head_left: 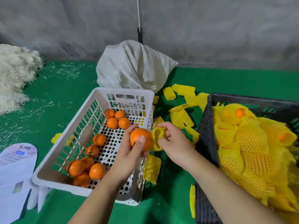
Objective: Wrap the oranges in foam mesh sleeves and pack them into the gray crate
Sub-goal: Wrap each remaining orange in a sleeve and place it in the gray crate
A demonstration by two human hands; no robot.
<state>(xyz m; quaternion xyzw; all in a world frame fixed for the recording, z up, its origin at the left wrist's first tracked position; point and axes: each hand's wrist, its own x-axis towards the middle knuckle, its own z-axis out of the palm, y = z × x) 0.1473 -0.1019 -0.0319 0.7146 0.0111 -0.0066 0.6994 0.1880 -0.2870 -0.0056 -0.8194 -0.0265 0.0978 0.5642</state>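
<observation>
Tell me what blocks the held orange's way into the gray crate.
Nothing visible does. The left hand holds the orange against the foam sleeve pinched by the right hand; the gray crate lies just beyond, open-topped.

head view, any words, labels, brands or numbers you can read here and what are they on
Nothing can be read.
White printed card at the lower left: a small logo, a blue label and lines of print, all too blurred to read.
White sheet beneath it: a small greenish mark, unreadable.
Sticker on one orange in the white basket: too small to read.
Gray crate and white sack: no lettering visible.
</observation>
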